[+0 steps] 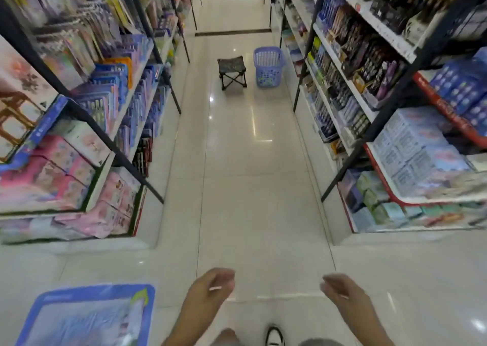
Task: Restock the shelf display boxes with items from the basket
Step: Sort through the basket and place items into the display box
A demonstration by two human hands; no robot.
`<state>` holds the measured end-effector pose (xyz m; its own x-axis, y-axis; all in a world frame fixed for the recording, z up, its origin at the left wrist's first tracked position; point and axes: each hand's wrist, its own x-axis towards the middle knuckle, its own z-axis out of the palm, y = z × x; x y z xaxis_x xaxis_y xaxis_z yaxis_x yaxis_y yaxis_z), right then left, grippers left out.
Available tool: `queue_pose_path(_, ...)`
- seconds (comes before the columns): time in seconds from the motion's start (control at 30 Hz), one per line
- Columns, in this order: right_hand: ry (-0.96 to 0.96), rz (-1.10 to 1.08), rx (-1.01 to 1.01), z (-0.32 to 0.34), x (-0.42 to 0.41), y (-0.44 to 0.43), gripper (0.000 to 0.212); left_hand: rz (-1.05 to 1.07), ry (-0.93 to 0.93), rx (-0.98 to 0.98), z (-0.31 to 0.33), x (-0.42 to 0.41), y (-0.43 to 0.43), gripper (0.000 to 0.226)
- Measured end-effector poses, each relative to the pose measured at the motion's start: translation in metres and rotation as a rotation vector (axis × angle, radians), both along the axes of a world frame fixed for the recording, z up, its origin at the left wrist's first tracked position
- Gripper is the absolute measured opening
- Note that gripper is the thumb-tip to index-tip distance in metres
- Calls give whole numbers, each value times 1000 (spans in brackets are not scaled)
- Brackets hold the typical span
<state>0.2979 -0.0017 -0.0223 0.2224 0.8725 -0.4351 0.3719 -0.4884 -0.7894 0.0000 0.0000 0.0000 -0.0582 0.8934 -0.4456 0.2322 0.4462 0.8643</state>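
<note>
- While the left hand and the right hand hang low over the pale tiled floor, they are apart from each other and touch nothing.
- The left fingers are loosely curled with nothing in them. The right fingers are also loosely curled and hold nothing. Both are blurred.
- The basket, blue and slatted, stands on the floor far ahead of the fingers, slightly to the right and close to the right shelves. What lies inside it is too small to tell.
- A dark folding stool stands just beside the basket, on its left.
- Ahead and to the right of the right fingers, pale blue boxes sit stacked on a red-edged shelf.
- Ahead and to the left of the left fingers, pink boxes fill the low end of the left shelves.
- A blue-framed panel lies just left of the left fingers, near the bottom edge of the view.
- A shoe shows on the floor below and between the fingers.
</note>
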Motion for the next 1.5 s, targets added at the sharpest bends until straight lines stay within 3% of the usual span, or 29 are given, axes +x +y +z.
queue_pose_path(0.3,44,319,232,55,-78,134,20,48,-29,150,36,-27,90,16)
queue_pose_path(0.77,19,34,79,37,-91,307,14,-166,25,184,38,-66,350,15)
queue_pose_path(1.23,195,196,207,69,-126,632,15,-9,23,185,32,-87,583,13)
queue_pose_path(1.5,151,139,171,52,-151,774,15,-99,45,195,24,-112,751,14)
